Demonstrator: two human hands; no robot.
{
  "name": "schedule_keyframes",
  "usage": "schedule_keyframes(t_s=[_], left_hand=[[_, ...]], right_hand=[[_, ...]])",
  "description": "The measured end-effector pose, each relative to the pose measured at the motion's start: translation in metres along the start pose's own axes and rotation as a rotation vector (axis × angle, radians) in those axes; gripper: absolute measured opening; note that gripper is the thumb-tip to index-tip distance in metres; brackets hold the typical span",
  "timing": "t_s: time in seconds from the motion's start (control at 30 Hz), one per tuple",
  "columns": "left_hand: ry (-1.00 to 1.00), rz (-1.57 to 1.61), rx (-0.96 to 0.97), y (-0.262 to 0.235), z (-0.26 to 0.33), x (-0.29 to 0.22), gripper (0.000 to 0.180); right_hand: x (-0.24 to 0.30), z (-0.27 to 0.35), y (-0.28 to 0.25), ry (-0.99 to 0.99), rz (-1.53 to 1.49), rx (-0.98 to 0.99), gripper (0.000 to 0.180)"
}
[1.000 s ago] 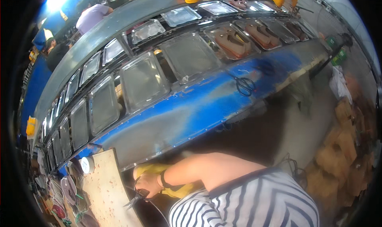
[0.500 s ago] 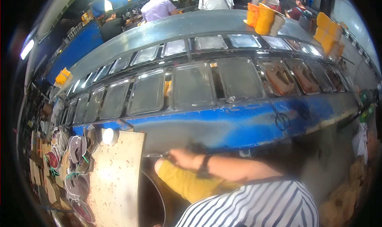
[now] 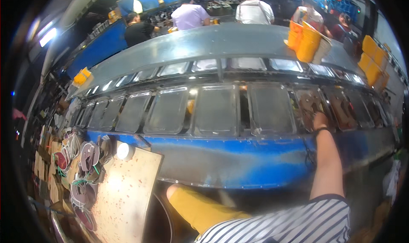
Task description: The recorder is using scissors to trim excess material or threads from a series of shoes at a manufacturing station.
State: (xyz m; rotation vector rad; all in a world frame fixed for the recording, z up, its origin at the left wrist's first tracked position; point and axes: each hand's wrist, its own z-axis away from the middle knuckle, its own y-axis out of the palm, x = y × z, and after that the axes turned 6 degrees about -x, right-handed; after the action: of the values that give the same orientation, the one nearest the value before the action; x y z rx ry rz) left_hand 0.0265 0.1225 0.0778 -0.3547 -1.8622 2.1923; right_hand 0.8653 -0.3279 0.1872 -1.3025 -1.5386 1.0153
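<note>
My right hand (image 3: 319, 120), with a dark band at the wrist, reaches out to a clear tray on the conveyor. Flat brown pieces (image 3: 310, 101) with curved cutouts lie in that tray, and my fingertips are at their near edge. Too small and blurred to read, the fingers do not show whether they grip a piece. Just to the right, a second tray holds similar brown pieces (image 3: 342, 106). My left hand is out of view.
Rows of clear trays (image 3: 215, 111) line the conveyor behind its blue side panel (image 3: 255, 162). At left stand a speckled board (image 3: 123, 183), a white round container (image 3: 125, 151) and hanging looped parts (image 3: 89, 157). Yellow containers (image 3: 307, 44) sit on the far ledge; several people work beyond.
My right hand has left my knee and stretched forward and right to the tray of brown pieces. The view has shifted, so the conveyor sits lower in the picture.
</note>
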Motion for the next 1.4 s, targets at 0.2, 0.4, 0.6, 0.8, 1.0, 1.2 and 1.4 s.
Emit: schedule_keyframes(t_s=[0.2,0.4,0.6,0.8,1.0,1.2,1.4], left_hand=[[-0.139,0.043,-0.035,0.017,0.033,-0.007,0.023],[-0.287,0.023,-0.018,0.022,0.104,0.029,0.023],[-0.205,0.019,-0.182,0.014,0.106,0.012,0.022],[-0.226,0.274,-0.211,-0.024,0.121,-0.01,0.022],[-0.224,0.688,-0.334,-0.033,0.14,-0.018,0.022],[-0.262,1.275,-0.362,-0.04,0.139,-0.036,0.022],[-0.268,0.595,-0.27,-0.037,0.127,-0.005,0.029]], right_hand=[[-0.085,-0.009,0.036,0.069,0.137,0.043,0.022],[0.011,-0.026,0.006,-0.205,-0.197,-0.094,0.028],[0.19,0.065,-0.068,-0.565,-0.484,-0.141,0.028],[0.331,0.249,-0.114,-1.299,-0.67,0.068,0.02],[0.432,0.42,-0.15,-1.871,-1.154,0.358,0.014],[0.428,0.564,-0.159,-2.037,-1.011,0.717,0.015],[0.402,0.567,-0.159,-2.006,-0.869,1.072,0.014]])
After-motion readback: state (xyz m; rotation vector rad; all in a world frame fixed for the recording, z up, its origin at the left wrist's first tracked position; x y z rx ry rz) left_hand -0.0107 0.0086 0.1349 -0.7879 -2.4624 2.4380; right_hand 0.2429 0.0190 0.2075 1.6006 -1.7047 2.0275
